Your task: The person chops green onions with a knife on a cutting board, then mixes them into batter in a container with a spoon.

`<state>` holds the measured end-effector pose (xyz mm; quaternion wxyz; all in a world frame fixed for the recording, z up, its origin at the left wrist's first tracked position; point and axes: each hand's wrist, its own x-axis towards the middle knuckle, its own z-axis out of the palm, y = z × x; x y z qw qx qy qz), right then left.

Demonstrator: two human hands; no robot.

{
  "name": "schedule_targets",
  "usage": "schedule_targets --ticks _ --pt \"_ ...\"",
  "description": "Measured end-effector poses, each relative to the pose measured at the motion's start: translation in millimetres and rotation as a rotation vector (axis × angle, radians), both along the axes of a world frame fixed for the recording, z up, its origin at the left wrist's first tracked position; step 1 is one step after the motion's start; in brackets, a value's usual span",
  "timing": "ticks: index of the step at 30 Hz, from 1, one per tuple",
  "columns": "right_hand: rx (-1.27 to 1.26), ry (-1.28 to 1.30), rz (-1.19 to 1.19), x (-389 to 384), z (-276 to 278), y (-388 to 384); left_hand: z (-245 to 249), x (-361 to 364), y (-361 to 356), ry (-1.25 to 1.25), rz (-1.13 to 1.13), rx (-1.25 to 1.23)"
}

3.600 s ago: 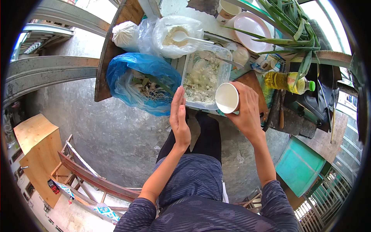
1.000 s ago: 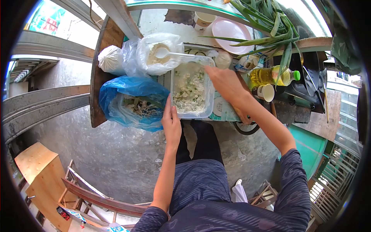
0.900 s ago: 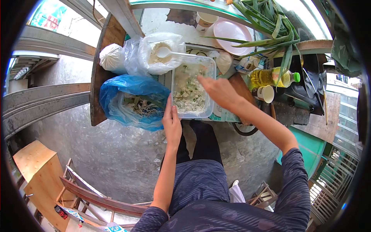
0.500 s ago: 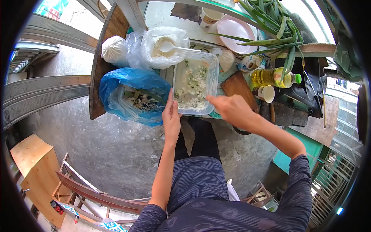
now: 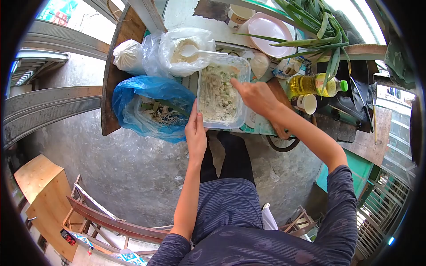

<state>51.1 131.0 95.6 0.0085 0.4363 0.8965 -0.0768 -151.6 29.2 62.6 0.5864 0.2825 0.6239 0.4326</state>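
- Two bare hands meet at one clear plastic container (image 5: pixel 220 116) in the head view; it stands at the near edge of the table (image 5: pixel 208 15), filled with a pale, crumbly mix flecked with green.
- The left hand (image 5: pixel 195 132) is open, fingers straight and together, its palm side laid flat against the container's left wall near the front corner. It grips nothing.
- The right hand (image 5: pixel 256 95) comes in over the container's right rim, with its fingertips (image 5: pixel 234 84) down at the mix in the far half. The fingers are loosely bent, but whether they pinch any of the mix cannot be told.
- The container thus lies between the two hands, the left outside its wall and the right reaching in from above.
- Just left of it, touching the left hand's side, slumps a blue plastic bag (image 5: pixel 133 95) holding roots and trimmings.
- Beyond it sits a clear bag of flour (image 5: pixel 177 62) with a white spoon (image 5: pixel 195 51) in it, and beside that a knotted white bag (image 5: pixel 126 55).
- To the right stand an oil bottle (image 5: pixel 313 84) and a small cup (image 5: pixel 306 103); farther back lie a pink plate (image 5: pixel 268 29) and green onions (image 5: pixel 319 24).
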Motion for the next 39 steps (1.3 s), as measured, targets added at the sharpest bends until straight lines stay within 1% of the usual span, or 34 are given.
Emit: schedule_targets --ticks 2,5,8,11,13,17,18,21,22,25,26,29,30,33,34,37,39 --pt "0.046 0.031 -0.041 2.3 0.0 9.0 3.7 -0.6 1.1 -0.004 -0.002 -0.022" --pt "-0.008 -0.091 -0.071 7.9 17.1 3.7 9.4 -0.3 3.7 -0.062 0.006 -0.052" --pt "-0.078 -0.223 -0.036 13.9 32.0 -17.0 11.2 0.7 4.8 -0.072 0.015 -0.071" --pt "-0.158 -0.221 0.031 12.0 44.9 -49.4 6.4 4.5 3.3 -0.090 0.051 -0.040" --pt "-0.220 -0.175 0.073 5.4 51.3 -67.1 8.6 3.0 3.2 -0.071 0.026 -0.066" --pt "-0.272 -0.119 0.087 5.1 53.5 -61.9 10.1 0.4 3.7 -0.084 0.010 -0.083" --pt "-0.270 -0.107 0.041 6.3 57.0 -54.2 9.6 -0.3 3.3 -0.084 0.009 -0.079" --pt "-0.163 -0.187 -0.099 7.9 57.0 -35.4 7.0 0.3 2.4 -0.087 0.003 -0.063" --pt "-0.118 -0.211 -0.103 10.5 49.0 -28.0 5.7 -0.1 2.3 -0.087 -0.002 -0.054" --pt "-0.125 -0.206 -0.047 6.1 36.2 -36.7 8.3 0.5 4.4 -0.092 0.006 -0.065" --pt "-0.143 -0.153 0.006 1.7 39.6 -48.6 9.4 0.6 3.8 -0.095 0.012 -0.080" --pt "-0.229 -0.109 0.086 -5.3 51.3 -68.9 6.2 0.5 2.7 -0.088 0.002 -0.074" --pt "-0.239 -0.065 0.056 -1.3 49.6 -66.8 6.1 0.4 2.8 -0.083 -0.003 -0.072" --pt "-0.173 -0.124 -0.112 4.0 46.5 -47.3 6.7 -0.8 2.9 -0.075 -0.009 -0.063" --pt "-0.131 -0.174 -0.119 5.9 43.3 -39.2 3.5 -1.4 2.1 -0.084 -0.010 -0.055" --pt "-0.055 -0.177 -0.122 7.8 25.8 -24.3 4.1 0.4 1.9 -0.080 -0.002 -0.040" --pt "-0.134 -0.128 0.001 0.1 27.5 -45.4 8.3 0.2 3.3 -0.054 -0.004 -0.056"
